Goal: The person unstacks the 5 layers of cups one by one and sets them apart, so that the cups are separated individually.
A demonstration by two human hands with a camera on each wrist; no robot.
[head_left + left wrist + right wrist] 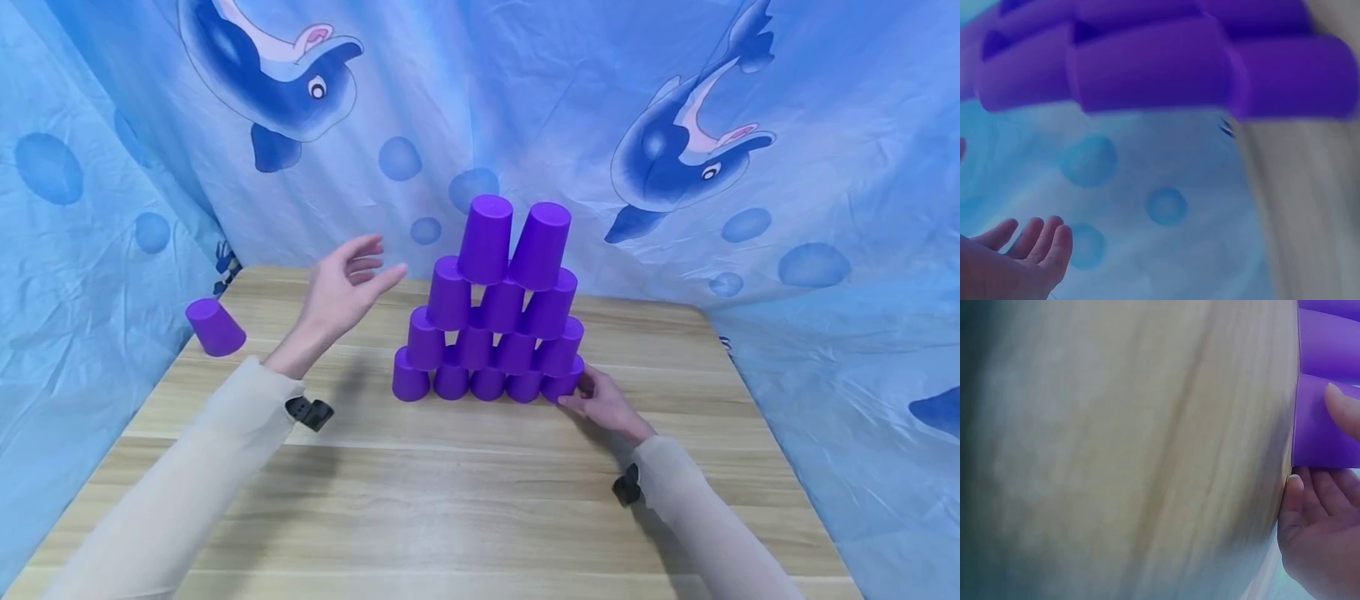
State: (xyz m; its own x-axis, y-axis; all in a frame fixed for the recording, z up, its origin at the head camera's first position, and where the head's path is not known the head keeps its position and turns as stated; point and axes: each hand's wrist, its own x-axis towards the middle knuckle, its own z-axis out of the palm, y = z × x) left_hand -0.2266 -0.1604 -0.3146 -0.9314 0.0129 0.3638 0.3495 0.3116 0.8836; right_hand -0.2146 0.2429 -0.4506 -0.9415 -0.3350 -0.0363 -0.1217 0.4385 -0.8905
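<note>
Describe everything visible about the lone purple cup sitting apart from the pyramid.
The lone purple cup is plain, opaque and looks like smooth plastic. It is upside down, closed base up, wider rim down, and leans a little. It is at the wooden table's far left edge, against the blue dolphin-print cloth, well clear of the cup pyramid. Nothing touches it; the left hand is raised, open, to its right.

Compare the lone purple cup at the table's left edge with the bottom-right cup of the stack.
The lone cup stands apart at the table's left edge, tilted; the bottom-right cup sits in the stack's bottom row with other cups resting above it. No hand touches the lone cup: the left hand is raised, open, in the air. The right hand grips the bottom-right cup. Both are purple, upside-down and alike in shape.
</note>
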